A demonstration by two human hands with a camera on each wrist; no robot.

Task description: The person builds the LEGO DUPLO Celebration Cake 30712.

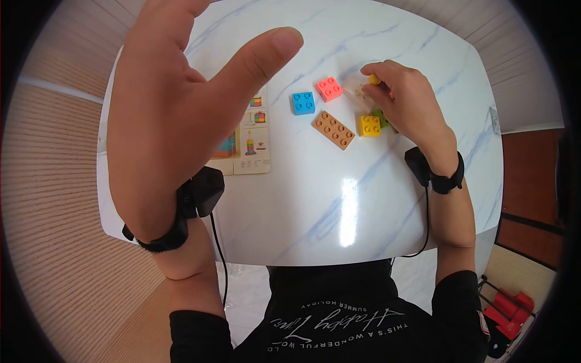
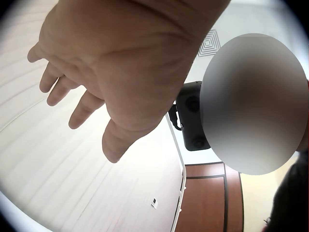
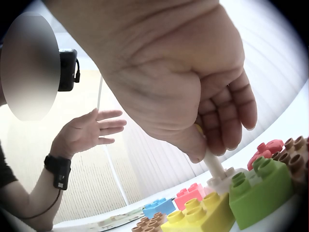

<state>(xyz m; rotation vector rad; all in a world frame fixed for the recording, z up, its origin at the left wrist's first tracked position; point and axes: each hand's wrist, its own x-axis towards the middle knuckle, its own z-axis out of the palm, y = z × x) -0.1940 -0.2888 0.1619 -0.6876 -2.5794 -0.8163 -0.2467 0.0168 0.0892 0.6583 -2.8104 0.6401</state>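
My right hand (image 1: 417, 103) pinches the yellow top of a white post that rises from a studded white base (image 3: 223, 180). Close below that hand are a yellow block (image 1: 368, 126) and a green block (image 3: 260, 193). To their left lie a tan eight-stud brick (image 1: 333, 130), a pink block (image 1: 329, 89) and a blue block (image 1: 304, 103). High above the table, my left hand (image 1: 175, 115) is raised with its fingers spread and nothing in it. Part of the printed booklet (image 1: 254, 160) is hidden beneath it in the head view.
A red piece (image 3: 264, 151) and another brown studded brick (image 3: 295, 157) sit beyond the green block. The white marbled table (image 1: 302, 199) has a curved front edge close to my body. Black cables (image 1: 427, 224) trail from both wrist cameras.
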